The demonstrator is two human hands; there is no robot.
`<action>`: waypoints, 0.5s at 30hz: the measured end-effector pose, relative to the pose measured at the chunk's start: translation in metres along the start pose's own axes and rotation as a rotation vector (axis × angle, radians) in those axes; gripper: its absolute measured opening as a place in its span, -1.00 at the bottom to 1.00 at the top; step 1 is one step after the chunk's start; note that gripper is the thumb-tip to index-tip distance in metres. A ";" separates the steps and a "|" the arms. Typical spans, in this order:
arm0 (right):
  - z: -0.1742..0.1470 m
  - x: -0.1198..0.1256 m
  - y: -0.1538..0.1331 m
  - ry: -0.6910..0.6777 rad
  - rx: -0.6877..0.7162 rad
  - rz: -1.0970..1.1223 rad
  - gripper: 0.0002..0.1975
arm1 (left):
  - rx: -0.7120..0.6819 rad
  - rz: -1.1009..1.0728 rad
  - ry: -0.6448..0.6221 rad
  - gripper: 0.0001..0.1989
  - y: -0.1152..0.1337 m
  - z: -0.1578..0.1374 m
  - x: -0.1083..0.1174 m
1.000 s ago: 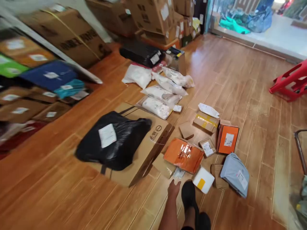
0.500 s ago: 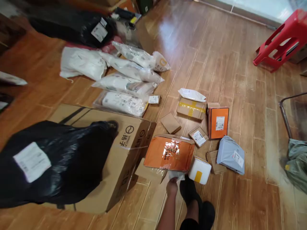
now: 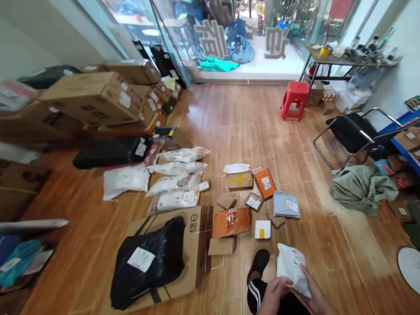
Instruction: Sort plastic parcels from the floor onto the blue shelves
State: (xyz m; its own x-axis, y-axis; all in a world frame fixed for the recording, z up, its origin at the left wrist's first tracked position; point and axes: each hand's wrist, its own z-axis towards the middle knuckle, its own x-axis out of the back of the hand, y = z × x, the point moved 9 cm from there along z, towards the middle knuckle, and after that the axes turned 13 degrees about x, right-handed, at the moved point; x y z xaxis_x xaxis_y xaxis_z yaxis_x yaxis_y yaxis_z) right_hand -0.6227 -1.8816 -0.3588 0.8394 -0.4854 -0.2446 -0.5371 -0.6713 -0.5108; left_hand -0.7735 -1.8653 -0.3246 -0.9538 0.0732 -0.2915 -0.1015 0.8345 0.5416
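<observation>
A white plastic mailing bag [image 3: 293, 267] with faint red print is held low, in front of my legs. My left hand [image 3: 274, 292] grips its lower left corner, the fingers closed on the plastic. On the other side, my right hand [image 3: 313, 286] is wrapped round the bag's right edge. Just beyond it on the floor are a small white box [image 3: 263, 229] with yellow tape and a grey-blue mailing bag [image 3: 286, 204]. An orange package [image 3: 232, 222] and a flat brown carton [image 3: 222, 246] lie to the left.
A large carton [image 3: 164, 287] carries a black plastic bag [image 3: 164, 253] on my left. Clear-wrapped white parcels [image 3: 179, 200] lie beyond it, with stacked cartons [image 3: 90, 94] behind. A red stool [image 3: 294, 98], a black chair [image 3: 351, 133] and a crumpled green cloth [image 3: 362, 188] stand or lie right.
The view has lifted and widened towards the glass front. Earlier one hand reached down to a pale packet beside the orange package; now both hands hold a white mailing bag farther right.
</observation>
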 end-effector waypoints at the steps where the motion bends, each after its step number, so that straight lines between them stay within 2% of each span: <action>1: -0.012 -0.002 -0.014 0.010 0.002 0.075 -0.35 | 0.008 -0.005 -0.073 -0.15 0.014 -0.008 -0.019; 3: -0.039 0.005 -0.042 0.053 0.047 0.172 -0.32 | 0.004 0.039 -0.201 -0.19 0.041 -0.020 -0.053; 5: -0.067 0.021 -0.070 0.113 0.158 0.226 -0.26 | -0.016 0.105 -0.301 -0.24 0.065 -0.029 -0.085; 7: -0.098 0.044 -0.101 0.201 0.364 0.279 -0.16 | -0.031 0.143 -0.347 -0.27 0.086 -0.038 -0.115; 9: -0.133 0.070 -0.131 0.302 0.596 0.338 -0.07 | -0.021 0.188 -0.361 -0.19 0.103 -0.044 -0.149; 11: -0.161 0.099 -0.151 0.402 0.725 0.387 -0.02 | 0.014 0.292 -0.421 -0.04 0.112 -0.048 -0.195; 12: -0.172 0.116 -0.157 0.451 0.758 0.413 -0.04 | 0.036 0.366 -0.477 -0.04 0.113 -0.049 -0.223; 15: -0.201 0.176 -0.170 0.641 0.885 0.523 -0.10 | 0.077 0.620 -0.688 -0.23 0.102 -0.051 -0.312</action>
State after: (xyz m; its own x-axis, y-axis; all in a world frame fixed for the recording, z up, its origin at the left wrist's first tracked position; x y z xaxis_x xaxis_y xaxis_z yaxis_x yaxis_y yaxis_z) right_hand -0.4004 -1.9656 -0.1491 0.2095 -0.9410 -0.2657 -0.3460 0.1828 -0.9203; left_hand -0.5005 -1.8307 -0.1378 -0.4513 0.8054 -0.3841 0.4127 0.5701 0.7104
